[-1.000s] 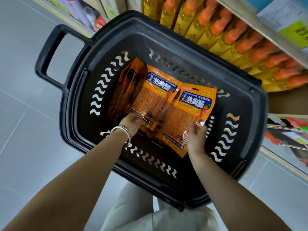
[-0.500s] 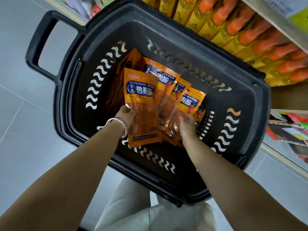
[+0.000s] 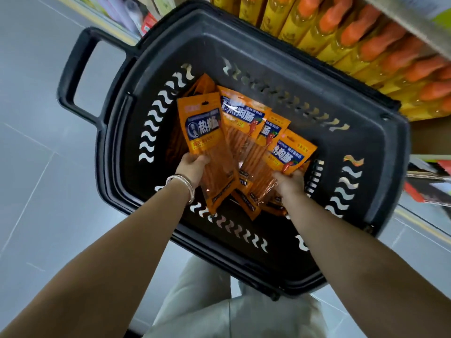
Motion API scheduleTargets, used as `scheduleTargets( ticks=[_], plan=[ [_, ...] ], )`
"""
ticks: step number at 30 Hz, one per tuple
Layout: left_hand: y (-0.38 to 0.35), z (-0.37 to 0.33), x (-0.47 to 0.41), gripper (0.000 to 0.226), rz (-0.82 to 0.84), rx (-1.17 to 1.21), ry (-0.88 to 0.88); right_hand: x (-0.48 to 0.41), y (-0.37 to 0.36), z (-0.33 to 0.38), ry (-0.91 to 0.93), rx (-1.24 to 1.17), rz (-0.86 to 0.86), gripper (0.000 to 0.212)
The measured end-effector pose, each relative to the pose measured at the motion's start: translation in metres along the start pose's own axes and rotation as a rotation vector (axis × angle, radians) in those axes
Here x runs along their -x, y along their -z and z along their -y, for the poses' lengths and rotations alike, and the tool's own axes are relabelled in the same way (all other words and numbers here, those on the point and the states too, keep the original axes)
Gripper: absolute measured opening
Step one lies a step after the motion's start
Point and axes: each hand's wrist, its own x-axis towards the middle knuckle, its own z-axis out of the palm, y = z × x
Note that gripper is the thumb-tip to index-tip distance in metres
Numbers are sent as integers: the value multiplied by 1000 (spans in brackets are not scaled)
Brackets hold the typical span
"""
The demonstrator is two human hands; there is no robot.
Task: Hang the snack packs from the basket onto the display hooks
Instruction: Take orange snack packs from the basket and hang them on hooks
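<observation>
Both hands are inside the black basket, which stands on the grey floor.

Left hand: fingers curled round the lower half of one orange snack pack, its hang-hole end pointing to the far wall.

Right hand: grips a fanned bunch of packs by their lower ends; at least three, exact count unclear.

The single pack overlaps the bunch's left edge. Further packs lean at the left inner wall.

The far rim sits just beside a shelf of orange-capped bottles. Open floor lies on the handle side.
</observation>
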Motion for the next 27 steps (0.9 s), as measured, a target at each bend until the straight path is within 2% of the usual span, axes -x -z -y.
scheduleTargets(
  ticks=[3, 5, 6, 8, 9, 10, 12, 15, 18, 22, 25, 27],
  plan=[
    [4, -7, 26, 39, 18, 82, -22, 31, 21, 6, 84, -9, -33, 26],
    [6, -12, 49, 24, 24, 91, -47, 53, 40, 13, 107, 8, -18, 12],
    [8, -15, 61, 30, 28, 92, -54, 63, 48, 16, 120, 32, -1, 7],
    [10, -19, 82, 66, 32, 96, -41, 83, 65, 21, 142, 125, 4, 49],
    [11, -21, 91, 76, 25, 69, -45, 94, 74, 23, 164, 177, -26, 62],
    [12, -22, 102, 82, 8, 43, -63, 107, 83, 26, 201, 215, -53, 67],
    [12, -21, 123, 87, -33, -6, -97, 131, 100, 29, 329, 243, -39, 60],
    [5, -18, 158, 67, -69, -63, -234, 165, 132, 25, 559, 186, -50, 41],
    [-4, -11, 195, 43, -94, -189, -424, 194, 167, 20, 685, 31, -95, 35],
    [-38, 3, 251, 10, 31, -163, -684, 228, 235, 8, 852, -255, -137, 20],
    [-76, 12, 297, 17, 80, -140, -787, 244, 299, -6, 898, -351, -191, 26],
    [-104, 16, 328, 13, 130, -112, -847, 251, 343, -16, 938, -375, -244, 15]
  ],
)
